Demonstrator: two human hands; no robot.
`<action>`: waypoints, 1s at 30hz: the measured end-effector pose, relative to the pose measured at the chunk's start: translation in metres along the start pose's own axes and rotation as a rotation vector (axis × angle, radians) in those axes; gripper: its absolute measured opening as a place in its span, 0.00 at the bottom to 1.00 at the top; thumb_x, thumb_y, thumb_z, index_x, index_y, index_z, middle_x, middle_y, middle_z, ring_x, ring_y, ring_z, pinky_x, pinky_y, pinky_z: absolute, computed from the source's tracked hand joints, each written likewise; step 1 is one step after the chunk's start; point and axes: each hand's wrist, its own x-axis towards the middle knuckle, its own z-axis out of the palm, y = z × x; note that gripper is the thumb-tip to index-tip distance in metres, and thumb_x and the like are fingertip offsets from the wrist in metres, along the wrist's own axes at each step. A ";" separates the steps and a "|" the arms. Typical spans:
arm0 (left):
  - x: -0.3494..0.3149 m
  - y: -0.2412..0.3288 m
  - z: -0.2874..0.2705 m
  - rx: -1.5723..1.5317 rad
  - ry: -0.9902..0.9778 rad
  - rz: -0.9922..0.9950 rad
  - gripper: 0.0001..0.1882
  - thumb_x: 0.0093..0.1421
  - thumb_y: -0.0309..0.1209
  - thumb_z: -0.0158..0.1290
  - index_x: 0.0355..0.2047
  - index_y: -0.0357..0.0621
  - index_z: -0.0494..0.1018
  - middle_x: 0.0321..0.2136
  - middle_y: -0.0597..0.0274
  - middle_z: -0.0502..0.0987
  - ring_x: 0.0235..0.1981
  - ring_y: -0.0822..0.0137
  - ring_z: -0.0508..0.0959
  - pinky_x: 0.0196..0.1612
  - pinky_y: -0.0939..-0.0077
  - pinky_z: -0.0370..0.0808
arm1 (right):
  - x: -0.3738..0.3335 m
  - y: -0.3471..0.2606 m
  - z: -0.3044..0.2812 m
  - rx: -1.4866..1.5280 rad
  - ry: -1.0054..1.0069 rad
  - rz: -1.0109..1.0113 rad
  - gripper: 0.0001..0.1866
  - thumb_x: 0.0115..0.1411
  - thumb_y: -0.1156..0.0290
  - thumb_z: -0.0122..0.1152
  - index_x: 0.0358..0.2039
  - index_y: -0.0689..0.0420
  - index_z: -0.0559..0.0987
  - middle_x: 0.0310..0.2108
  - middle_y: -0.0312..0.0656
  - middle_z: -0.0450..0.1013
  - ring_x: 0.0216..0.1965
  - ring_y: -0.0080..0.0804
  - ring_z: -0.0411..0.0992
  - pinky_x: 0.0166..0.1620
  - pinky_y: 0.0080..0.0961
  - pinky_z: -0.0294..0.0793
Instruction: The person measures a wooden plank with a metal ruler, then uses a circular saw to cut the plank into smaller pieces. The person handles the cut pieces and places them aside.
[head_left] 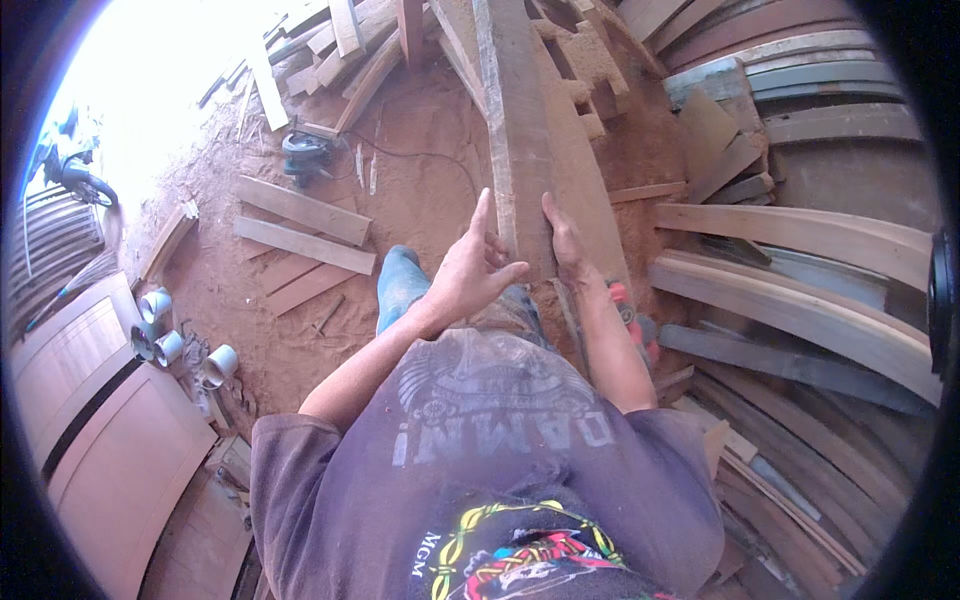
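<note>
A long wooden plank (522, 150) runs away from my body, its near end close to my waist. My left hand (470, 268) is at the plank's left edge near that end. Its index finger points forward, the thumb sticks out to the right, and the other fingers are loosely bent and apart. On the opposite side, my right hand (569, 240) is pressed along the plank's right edge, with some of its fingers hidden. Beneath and to the right of the plank lies a wide, dust-covered board (585, 190). A red and black object (640, 325), partly hidden, is beside my right forearm.
A power tool (305, 152) with a cord rests on the sawdust-covered ground at far left. Short boards (305, 210) lie left of my leg. Stacked lumber (800, 300) fills the right side. White cups (168, 345) and door panels (130, 430) are at left.
</note>
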 end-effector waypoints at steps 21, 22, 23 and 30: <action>0.156 0.002 -0.069 -0.247 0.014 0.021 0.51 0.60 0.48 0.76 0.73 0.32 0.64 0.45 0.50 0.84 0.45 0.64 0.86 0.49 0.68 0.84 | 0.031 0.056 -0.007 0.104 0.179 0.015 0.46 0.76 0.27 0.37 0.61 0.61 0.79 0.33 0.38 0.79 0.28 0.27 0.78 0.32 0.28 0.83; 0.166 -0.002 -0.072 -0.227 0.019 0.023 0.52 0.59 0.49 0.76 0.73 0.32 0.64 0.44 0.51 0.84 0.45 0.63 0.86 0.49 0.67 0.84 | 0.031 0.058 -0.004 0.092 0.198 0.021 0.47 0.76 0.27 0.37 0.61 0.61 0.79 0.33 0.38 0.80 0.28 0.27 0.78 0.32 0.28 0.83; 0.174 -0.001 -0.076 -0.207 0.023 0.025 0.54 0.58 0.51 0.76 0.73 0.31 0.64 0.44 0.51 0.85 0.45 0.63 0.87 0.50 0.67 0.84 | 0.028 0.056 0.001 0.086 0.204 0.033 0.47 0.76 0.27 0.36 0.61 0.62 0.79 0.33 0.39 0.80 0.28 0.27 0.78 0.32 0.28 0.82; 0.217 0.002 -0.091 -0.189 -0.011 0.058 0.52 0.58 0.56 0.74 0.71 0.32 0.68 0.45 0.47 0.85 0.45 0.61 0.86 0.49 0.67 0.84 | 0.022 0.046 0.021 0.165 0.157 0.120 0.51 0.73 0.23 0.36 0.61 0.64 0.78 0.29 0.39 0.78 0.26 0.27 0.76 0.29 0.27 0.78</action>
